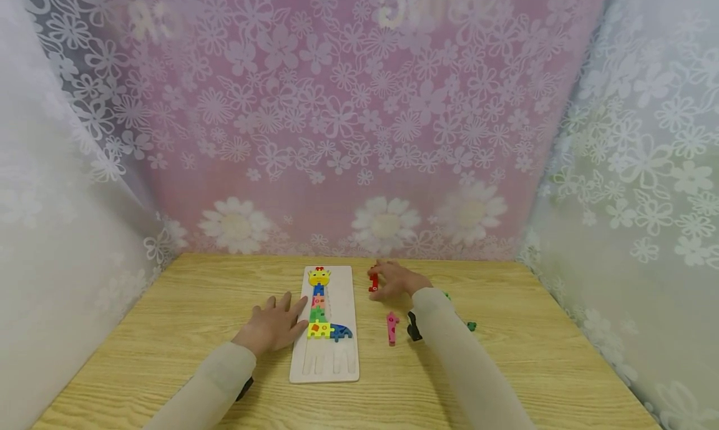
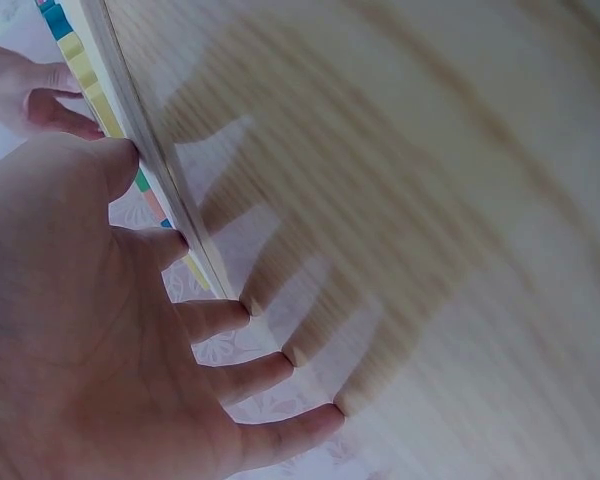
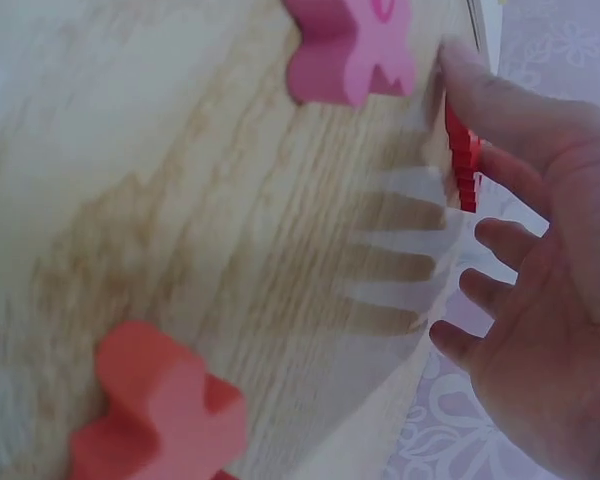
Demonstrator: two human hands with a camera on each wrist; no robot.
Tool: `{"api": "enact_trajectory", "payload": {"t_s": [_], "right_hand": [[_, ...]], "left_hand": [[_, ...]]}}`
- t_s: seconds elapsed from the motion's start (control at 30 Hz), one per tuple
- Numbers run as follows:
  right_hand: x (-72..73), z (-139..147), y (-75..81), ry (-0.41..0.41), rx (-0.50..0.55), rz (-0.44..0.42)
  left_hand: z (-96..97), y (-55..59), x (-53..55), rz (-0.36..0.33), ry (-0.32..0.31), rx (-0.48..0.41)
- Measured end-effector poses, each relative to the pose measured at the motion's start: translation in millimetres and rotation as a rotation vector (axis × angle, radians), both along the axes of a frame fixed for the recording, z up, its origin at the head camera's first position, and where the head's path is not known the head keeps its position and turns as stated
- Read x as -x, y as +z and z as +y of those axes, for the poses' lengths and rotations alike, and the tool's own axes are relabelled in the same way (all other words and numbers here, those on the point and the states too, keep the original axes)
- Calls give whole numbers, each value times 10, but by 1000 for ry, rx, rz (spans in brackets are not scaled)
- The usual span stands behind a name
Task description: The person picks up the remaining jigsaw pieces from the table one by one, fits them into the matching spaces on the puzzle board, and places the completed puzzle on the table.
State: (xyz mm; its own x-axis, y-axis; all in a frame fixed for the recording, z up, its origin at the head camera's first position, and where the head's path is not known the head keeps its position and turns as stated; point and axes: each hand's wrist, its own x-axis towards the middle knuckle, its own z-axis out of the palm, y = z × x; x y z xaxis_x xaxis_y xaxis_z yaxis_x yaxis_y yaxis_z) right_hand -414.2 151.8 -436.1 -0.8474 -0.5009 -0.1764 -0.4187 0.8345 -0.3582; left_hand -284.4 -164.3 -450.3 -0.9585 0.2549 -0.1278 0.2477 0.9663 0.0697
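Observation:
A pale wooden puzzle board [image 1: 341, 293] lies on the table, with a giraffe of coloured pieces partly set in it: yellow head [image 1: 319, 279], neck blocks, yellow body [image 1: 319, 330] and blue piece [image 1: 341, 332]. My left hand [image 1: 275, 325] is at the board's left edge, fingers spread, thumb and index fingertips right at the rim [image 2: 165, 190]. To the right of the board, my right hand [image 1: 397, 280] reaches around a red puzzle piece [image 3: 462, 150]. The thumb and index finger are spread on either side of it; the other fingers are loosely bent.
A pink piece [image 1: 391, 329] lies right of the board. An orange-red piece [image 3: 160, 410] lies near my right wrist. Small green pieces [image 1: 472, 325] lie beyond my right forearm. A flowered curtain [image 1: 365, 136] stands behind the wooden table [image 1: 185, 305].

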Motion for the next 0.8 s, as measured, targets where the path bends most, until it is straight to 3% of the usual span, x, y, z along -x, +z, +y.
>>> {"api": "enact_trajectory", "payload": {"t_s": [0.5,0.8], "right_hand": [[51,18,-58,-2,99,-5],[29,8,-18,-8,140,80]], "left_hand": [[10,43,-38,-7,5,-8],[8,72,-57,-1,1,-33]]}}
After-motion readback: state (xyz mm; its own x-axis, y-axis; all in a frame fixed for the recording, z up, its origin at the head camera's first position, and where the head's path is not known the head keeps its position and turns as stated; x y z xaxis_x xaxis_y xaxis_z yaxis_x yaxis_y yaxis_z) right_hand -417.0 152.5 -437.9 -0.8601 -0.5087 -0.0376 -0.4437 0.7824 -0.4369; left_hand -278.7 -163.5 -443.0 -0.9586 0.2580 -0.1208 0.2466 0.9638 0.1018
